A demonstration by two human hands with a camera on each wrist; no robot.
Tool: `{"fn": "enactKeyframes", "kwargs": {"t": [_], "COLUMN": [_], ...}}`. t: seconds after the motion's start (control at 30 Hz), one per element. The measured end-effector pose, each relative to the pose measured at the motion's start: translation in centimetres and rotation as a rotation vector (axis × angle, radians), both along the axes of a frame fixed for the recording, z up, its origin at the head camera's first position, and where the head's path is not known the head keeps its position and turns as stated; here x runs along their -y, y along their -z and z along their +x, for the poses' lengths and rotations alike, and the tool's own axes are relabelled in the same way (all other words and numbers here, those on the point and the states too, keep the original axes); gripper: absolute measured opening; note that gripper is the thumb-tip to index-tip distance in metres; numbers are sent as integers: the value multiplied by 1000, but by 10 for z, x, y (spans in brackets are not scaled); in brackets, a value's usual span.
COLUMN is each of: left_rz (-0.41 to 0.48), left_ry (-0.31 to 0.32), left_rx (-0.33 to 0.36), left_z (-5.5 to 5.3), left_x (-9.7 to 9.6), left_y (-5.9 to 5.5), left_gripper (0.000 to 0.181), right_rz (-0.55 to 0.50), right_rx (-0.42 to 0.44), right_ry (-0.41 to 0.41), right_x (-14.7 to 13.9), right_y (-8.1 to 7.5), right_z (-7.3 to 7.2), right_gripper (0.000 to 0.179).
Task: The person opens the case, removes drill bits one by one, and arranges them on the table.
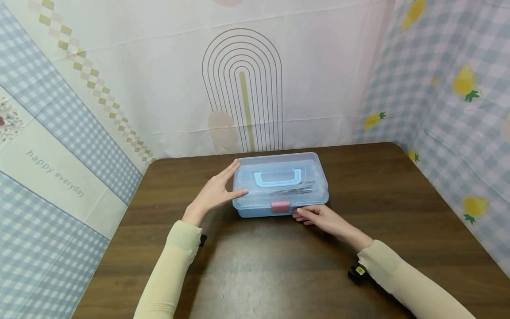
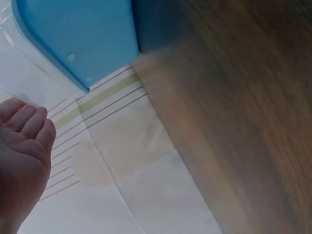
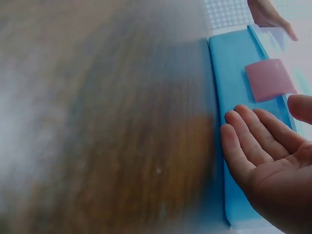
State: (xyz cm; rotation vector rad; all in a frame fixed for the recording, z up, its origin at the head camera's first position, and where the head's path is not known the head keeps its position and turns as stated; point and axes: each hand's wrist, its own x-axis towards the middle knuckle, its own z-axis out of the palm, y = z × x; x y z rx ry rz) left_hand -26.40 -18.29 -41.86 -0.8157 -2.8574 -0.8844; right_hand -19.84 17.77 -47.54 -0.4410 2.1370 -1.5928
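Blue lidded box [image 1: 280,190], left grip [image 1: 215,192] spread at its end, right grip [image 1: 320,217] straight-fingered at front, neither clasping

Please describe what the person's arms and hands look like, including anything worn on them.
The left sleeve and right sleeve are long and pale yellow, ending near the wrists. The left hand and right hand wear no gloves. A small black device with a yellow-green patch sits by the right wrist; a black piece shows by the left.
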Motion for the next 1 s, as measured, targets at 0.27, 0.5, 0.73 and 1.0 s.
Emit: {"fn": "enactKeyframes", "kwargs": {"t": [0.27, 0.5, 0.73, 1.0], "left_rz": [3, 4, 11, 9], "left_ry": [6, 5, 3, 6], "left_rx": [9, 11, 15, 17], "left_z": [-1, 0, 1, 1], "left_x": [-1, 0, 0, 0], "left_y": [-2, -1, 0, -1], "left_gripper": [98, 97, 96, 96], "right_rz": [38, 30, 63, 56], "right_rx": [37, 49, 56, 114], "right_ry": [-35, -62, -9, 8], "right_x": [13, 19, 26, 26], "right_y": [-2, -2, -3, -3], "right_z": [-2, -5, -6, -6], "right_gripper": [53, 57, 62, 68]}}
